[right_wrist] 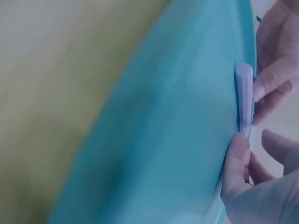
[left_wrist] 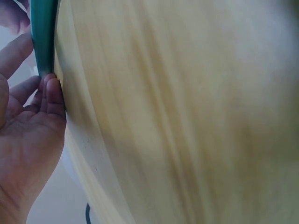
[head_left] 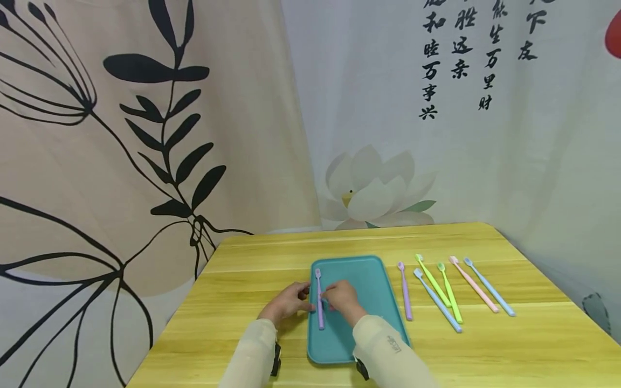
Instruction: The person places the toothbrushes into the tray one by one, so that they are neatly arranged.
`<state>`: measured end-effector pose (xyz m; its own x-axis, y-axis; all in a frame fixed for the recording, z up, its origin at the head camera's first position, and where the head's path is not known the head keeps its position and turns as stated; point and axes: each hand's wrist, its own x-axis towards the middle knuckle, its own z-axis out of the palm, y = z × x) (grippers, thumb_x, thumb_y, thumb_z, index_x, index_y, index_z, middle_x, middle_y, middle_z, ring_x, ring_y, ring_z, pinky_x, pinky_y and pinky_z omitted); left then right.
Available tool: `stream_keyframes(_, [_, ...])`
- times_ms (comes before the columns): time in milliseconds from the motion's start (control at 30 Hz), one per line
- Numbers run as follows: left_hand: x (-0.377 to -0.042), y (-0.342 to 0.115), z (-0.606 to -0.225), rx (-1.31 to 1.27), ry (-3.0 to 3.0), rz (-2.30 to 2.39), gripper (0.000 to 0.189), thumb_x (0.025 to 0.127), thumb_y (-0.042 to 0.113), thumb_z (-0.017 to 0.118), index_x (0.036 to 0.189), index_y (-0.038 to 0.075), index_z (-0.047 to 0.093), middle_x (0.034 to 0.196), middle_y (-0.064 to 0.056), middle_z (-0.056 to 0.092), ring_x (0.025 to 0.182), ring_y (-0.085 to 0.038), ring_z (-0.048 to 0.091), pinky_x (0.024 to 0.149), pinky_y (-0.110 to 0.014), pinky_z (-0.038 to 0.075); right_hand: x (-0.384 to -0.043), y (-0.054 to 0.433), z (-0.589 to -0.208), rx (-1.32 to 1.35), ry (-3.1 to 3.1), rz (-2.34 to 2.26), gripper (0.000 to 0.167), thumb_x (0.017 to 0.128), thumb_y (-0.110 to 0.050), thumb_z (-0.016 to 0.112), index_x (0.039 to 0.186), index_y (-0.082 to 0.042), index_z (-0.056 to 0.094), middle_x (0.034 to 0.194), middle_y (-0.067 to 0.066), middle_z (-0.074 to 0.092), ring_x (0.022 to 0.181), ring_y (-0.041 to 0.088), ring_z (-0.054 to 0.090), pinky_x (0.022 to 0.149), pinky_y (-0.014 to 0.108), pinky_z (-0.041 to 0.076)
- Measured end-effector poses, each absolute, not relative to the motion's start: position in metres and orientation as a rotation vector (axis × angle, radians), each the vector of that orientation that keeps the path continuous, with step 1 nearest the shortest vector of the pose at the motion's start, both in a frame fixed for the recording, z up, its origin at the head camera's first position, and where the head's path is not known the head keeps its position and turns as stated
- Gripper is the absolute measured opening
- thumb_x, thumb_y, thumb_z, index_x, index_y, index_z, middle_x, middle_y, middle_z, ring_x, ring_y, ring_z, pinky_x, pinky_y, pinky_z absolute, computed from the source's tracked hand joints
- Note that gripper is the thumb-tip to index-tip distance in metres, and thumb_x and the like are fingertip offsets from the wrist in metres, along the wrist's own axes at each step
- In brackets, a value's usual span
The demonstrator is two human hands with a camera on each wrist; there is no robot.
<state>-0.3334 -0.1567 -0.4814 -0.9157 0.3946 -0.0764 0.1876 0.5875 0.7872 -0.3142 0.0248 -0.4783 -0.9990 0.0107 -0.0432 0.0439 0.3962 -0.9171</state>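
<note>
Purple brush [head_left: 321, 319] lying in tray [head_left: 339, 347] along its left edge, likely light, stiff, slightly slippery, best taken mid-handle; right hand [head_left: 342, 296] touching it with a fingertip, thumb apart; left hand [head_left: 288, 302] at tray rim, cannot tell if gripping.

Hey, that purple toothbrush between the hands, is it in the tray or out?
In: the purple toothbrush lies within the raised rim of the teal tray.
</note>
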Motion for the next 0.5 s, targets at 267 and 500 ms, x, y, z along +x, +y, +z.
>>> stream_keyframes(267, [-0.334,-0.159,-0.481,0.5,2.582,1.209,0.071,0.087,0.011,0.077,0.147,-0.003,0.043,0.129,-0.018,0.054,0.116,-0.033,0.05,0.099,-0.054,0.042,-0.317,0.045,-0.468,-0.009,2.411,-1.872,0.033,0.094,-0.007,0.064,0.122,0.012,0.062,0.092,0.02,0.066,0.069,0.021,0.058,0.065,0.034,0.056])
stream_keyframes(500, [-0.332,-0.159,-0.479,0.498,2.574,1.224,0.072,0.086,0.009,0.077,0.147,-0.005,0.042,0.128,-0.018,0.054,0.115,-0.034,0.049,0.099,-0.055,0.041,-0.316,0.065,-0.457,-0.047,2.396,-1.875,0.035,0.095,-0.009,0.064,0.124,0.01,0.062,0.106,0.015,0.068,0.091,0.033,0.063,0.077,0.041,0.057])
